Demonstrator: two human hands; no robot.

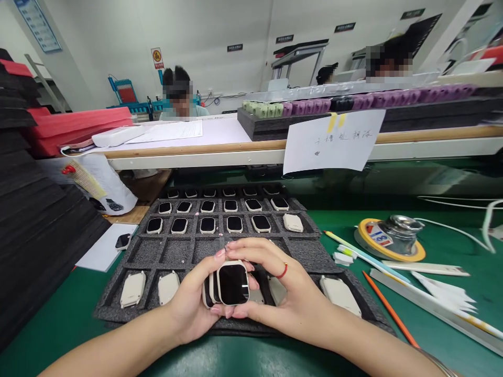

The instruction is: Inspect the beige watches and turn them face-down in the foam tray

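Observation:
Between my two hands is a small stack of smartwatch bodies (233, 283), held without straps. The front one has a dark screen facing me and a pale frame; the edges of others show behind it on the left. My left hand (183, 309) is closed around the stack's left side, thumb along the top. My right hand (301, 296) curls over the top and right side, its fingertips on the front watch. Beneath them lies a dark grey foam tray (176, 254). Its far rows hold watches screen up; pale-backed watches (133, 289) lie face down in the near row.
On the right are yellow tape (361, 238), a glass bottle (403, 235), an orange stick (393, 309), a metal ruler (444, 311) and white wipes (442, 290). A watch (123, 241) rests on white paper at left. Black foam (35, 220) is stacked far left. People sit beyond the shelf (196, 157).

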